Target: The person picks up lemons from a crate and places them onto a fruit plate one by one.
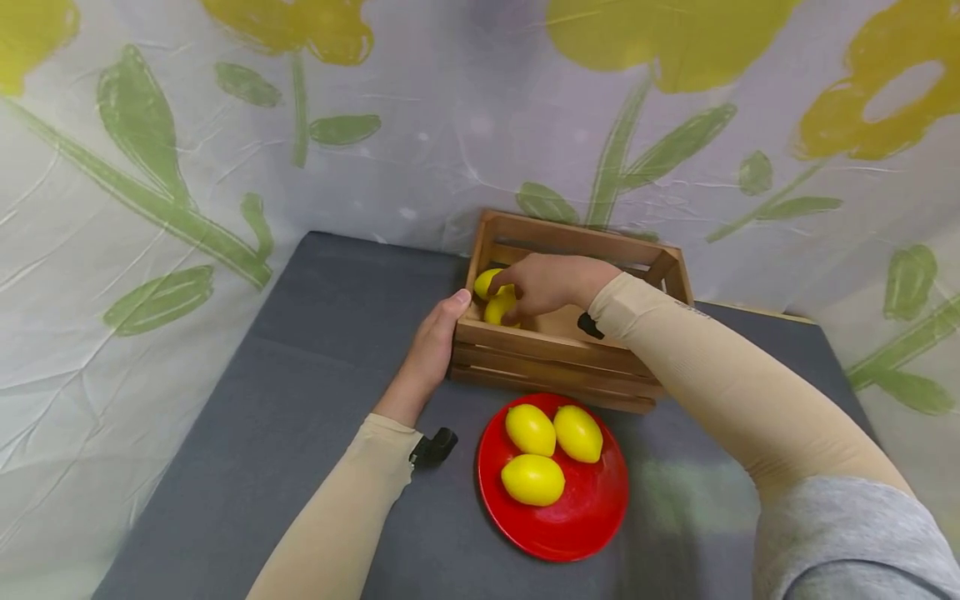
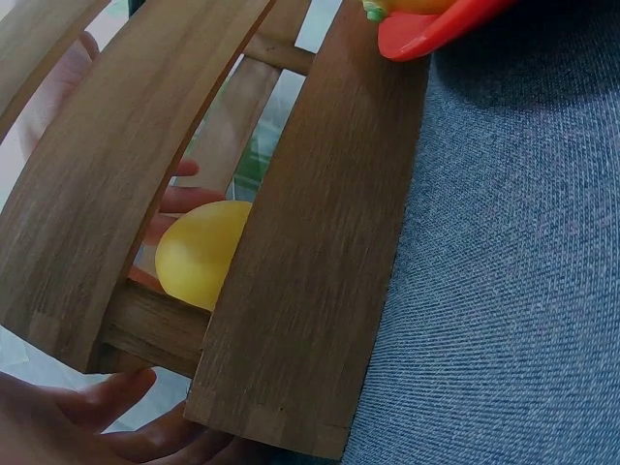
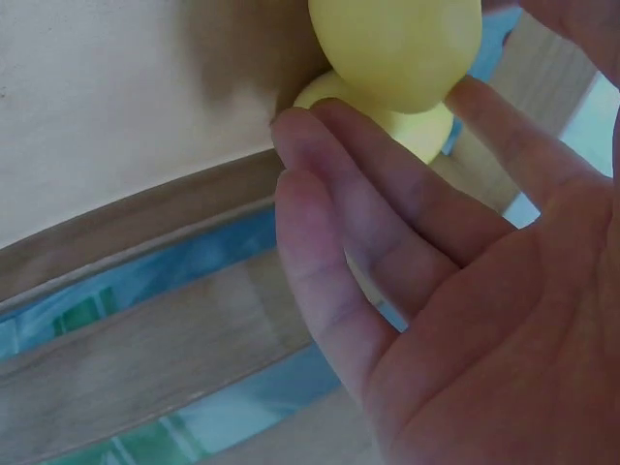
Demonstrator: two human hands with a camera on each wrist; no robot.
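A wooden slatted crate [image 1: 555, 346] stands at the back of the table, with two yellow lemons in its left end. My right hand [image 1: 551, 279] reaches down into it. One lemon [image 3: 397, 48] lies between my right thumb and index finger, which pinch it; the other three fingers [image 3: 320, 262] stretch loosely past it. Behind that fruit, partly hidden, is the second lemon [image 1: 486, 283]. My left hand [image 1: 435, 333] grips the crate's left end, thumb up at the rim and fingers along the outside. Through a slat gap, the left wrist view shows a lemon [image 2: 201, 254].
In front of the crate, a red plate [image 1: 585, 521] holds three lemons [image 1: 532, 480] on the dark grey tabletop [image 1: 315, 358]. A pale curtain [image 1: 420, 125] with painted flowers hangs close behind the table.
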